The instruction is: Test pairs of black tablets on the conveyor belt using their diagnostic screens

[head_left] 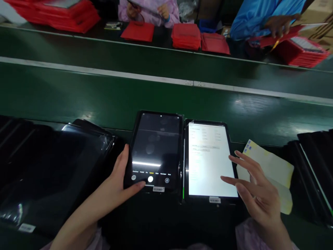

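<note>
Two tablets lie side by side in front of me. The left tablet point(156, 146) shows a dark camera screen with a white shutter button. My left hand point(121, 180) grips its lower left corner, thumb over the bottom edge and fingers along the left side, partly hidden. The right tablet point(208, 166) has a bright white page with small lines of text too blurred to read. Over its right part is my right hand point(257, 187), empty, fingers spread, the index fingertip at or just above the screen; contact I cannot tell. Each tablet carries a small barcode label at its bottom edge.
Dark tablets in film point(52, 170) are piled at left, more dark devices point(312, 173) at right. A creased yellowish paper point(278, 166) lies partly behind my right hand. Beyond the green belt point(130, 93), two people handle things near stacks of red pouches point(186, 36).
</note>
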A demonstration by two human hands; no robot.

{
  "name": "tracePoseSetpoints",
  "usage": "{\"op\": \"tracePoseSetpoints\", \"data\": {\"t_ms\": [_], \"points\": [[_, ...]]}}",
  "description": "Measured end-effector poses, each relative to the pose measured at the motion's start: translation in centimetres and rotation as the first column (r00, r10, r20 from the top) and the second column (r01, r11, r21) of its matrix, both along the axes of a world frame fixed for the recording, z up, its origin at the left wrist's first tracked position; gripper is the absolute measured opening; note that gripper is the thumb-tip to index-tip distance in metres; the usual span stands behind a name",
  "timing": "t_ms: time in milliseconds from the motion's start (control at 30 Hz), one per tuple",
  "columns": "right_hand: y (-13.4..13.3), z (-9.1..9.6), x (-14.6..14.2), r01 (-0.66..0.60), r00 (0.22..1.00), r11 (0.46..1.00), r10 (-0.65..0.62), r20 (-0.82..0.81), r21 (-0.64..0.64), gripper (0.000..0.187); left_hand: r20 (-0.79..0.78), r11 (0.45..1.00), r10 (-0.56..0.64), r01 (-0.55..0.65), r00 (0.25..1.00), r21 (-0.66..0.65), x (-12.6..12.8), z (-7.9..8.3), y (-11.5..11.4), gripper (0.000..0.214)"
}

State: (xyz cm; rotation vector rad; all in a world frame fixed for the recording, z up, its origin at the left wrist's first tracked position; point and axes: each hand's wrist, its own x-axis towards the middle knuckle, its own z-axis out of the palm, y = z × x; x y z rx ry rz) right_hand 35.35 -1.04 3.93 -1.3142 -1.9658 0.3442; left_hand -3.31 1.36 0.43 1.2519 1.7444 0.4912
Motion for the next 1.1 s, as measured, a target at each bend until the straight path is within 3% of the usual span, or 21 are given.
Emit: {"op": "tracePoseSetpoints", "data": {"t_ms": [133,267,567,767,1100], "points": [[0.0,0.1,0.0,-0.003,1.0,1.0,0.003,0.013,-0.001,0.033,-0.187,0.997,-0.061,0.069,0.98,0.038,0.8,-0.7,-0.9,0.133],[0.1,0.1,0.0,-0.004,1.0,1.0,0.004,-0.004,0.003,0.035,-0.283,0.999,-0.013,0.024,0.959,0.035,2.0,-0.5,-0.7,0.127],[0.0,0.0,-0.2,-0.019,1.0,1.0,0.019,-0.013,-0.007,0.038,-0.266,0.997,0.06,-0.073,0.962,-0.04,4.1,2.3,0.4,0.131],[0.0,0.1,-0.4,-0.028,1.0,0.999,0.028,-0.01,0.018,0.033,-0.288,0.997,0.031,-0.051,0.957,-0.061,4.1,2.5,0.5,0.133],[0.2,0.3,-0.2,-0.059,0.998,0.996,0.056,0.039,0.061,0.03,-0.335,0.967,-0.14,0.2,0.932,0.155,2.4,1.3,-1.7,0.107]]}}
